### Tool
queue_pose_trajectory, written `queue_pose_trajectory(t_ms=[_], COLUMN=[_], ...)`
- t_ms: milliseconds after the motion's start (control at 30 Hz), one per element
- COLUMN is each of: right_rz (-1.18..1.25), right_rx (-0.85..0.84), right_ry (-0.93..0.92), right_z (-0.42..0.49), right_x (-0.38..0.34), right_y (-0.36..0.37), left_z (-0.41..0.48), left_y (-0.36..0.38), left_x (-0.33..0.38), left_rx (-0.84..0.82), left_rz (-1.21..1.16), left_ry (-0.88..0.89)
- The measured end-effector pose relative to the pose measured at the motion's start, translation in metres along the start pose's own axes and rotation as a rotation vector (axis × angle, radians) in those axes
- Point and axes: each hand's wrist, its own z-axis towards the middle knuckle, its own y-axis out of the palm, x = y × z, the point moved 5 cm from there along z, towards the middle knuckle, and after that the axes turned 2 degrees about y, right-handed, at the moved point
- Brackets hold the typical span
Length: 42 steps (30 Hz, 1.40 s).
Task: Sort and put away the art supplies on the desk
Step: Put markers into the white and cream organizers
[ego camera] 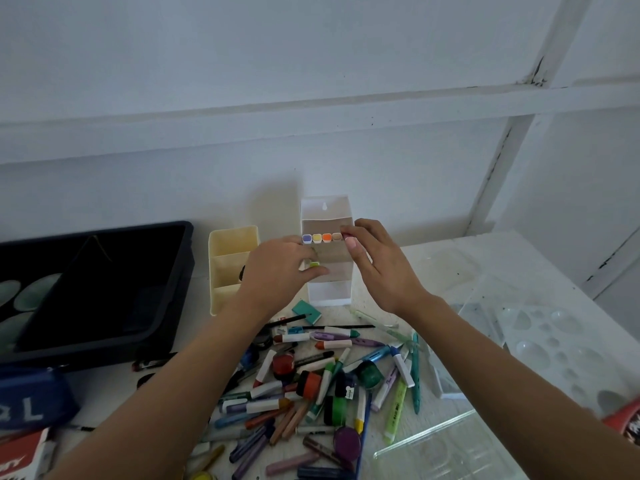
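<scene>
A white tiered organizer (329,292) stands against the wall at the desk's middle. A row of markers (321,238) with purple, yellow, orange and tan caps stands in its top tier. My right hand (377,263) pinches a pink-capped marker (346,236) at the right end of that row. My left hand (280,271) rests against the organizer's left side, fingers closed on a green-capped marker (314,264) at the middle tier. A heap of markers, crayons and small paint pots (311,382) lies on the desk under my forearms.
A cream divided organizer (221,258) stands left of the white one. A black tray (97,292) with a paint palette sits at far left, a blue pouch (31,400) in front of it. Clear plastic palettes (547,341) and a clear box (443,445) lie at right.
</scene>
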Motion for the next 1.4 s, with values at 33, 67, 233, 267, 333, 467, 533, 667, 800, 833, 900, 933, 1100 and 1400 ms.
queue_pose_trajectory(t_ms=[33,67,233,267,333,467,533,667,800,833,900,933,1100,1400], right_rz=[0.004,0.01,0.109,0.147,0.216,0.299,0.304,0.265,0.198,0.191,0.187,0.185,0.185,0.296], right_rx=[0.002,0.005,0.006,0.013,0.025,0.039,0.051,0.072,0.101,0.104,0.107,0.113,0.18,0.199], right_ry=[-0.004,-0.009,0.028,0.034,0.052,0.111,0.11,0.078,0.041,0.037,0.035,0.033,0.006,0.04], right_z=[0.0,0.0,-0.001,-0.002,-0.003,-0.006,-0.006,-0.003,0.0,0.001,0.002,0.002,0.002,0.002], right_x=[0.0,0.0,0.004,0.004,0.005,0.003,0.003,0.005,0.006,0.007,0.008,0.008,0.006,0.001], right_y=[0.001,0.001,0.006,0.007,0.007,0.009,0.009,0.006,0.005,0.005,0.005,0.005,0.004,0.002], left_z=[-0.002,-0.006,-0.03,-0.034,-0.04,-0.042,-0.041,-0.036,-0.026,-0.025,-0.026,-0.027,-0.031,-0.029], left_y=[0.002,0.004,0.009,0.009,0.014,0.023,0.027,0.037,0.039,0.04,0.04,0.04,0.041,0.038], left_x=[-0.004,-0.008,-0.016,-0.016,-0.014,-0.012,-0.008,-0.008,-0.016,-0.018,-0.021,-0.021,-0.021,-0.023], left_rx=[0.016,0.029,0.184,0.22,0.276,0.279,0.243,0.092,0.051,0.075,0.137,0.173,0.297,0.272], left_rz=[0.002,-0.029,-0.337,-0.379,-0.472,-0.62,-0.585,-0.456,-0.374,-0.387,-0.457,-0.495,-0.607,-0.658], left_ry=[-0.033,-0.069,-0.187,-0.202,-0.241,-0.381,-0.364,-0.291,-0.224,-0.214,-0.214,-0.229,-0.358,-0.414])
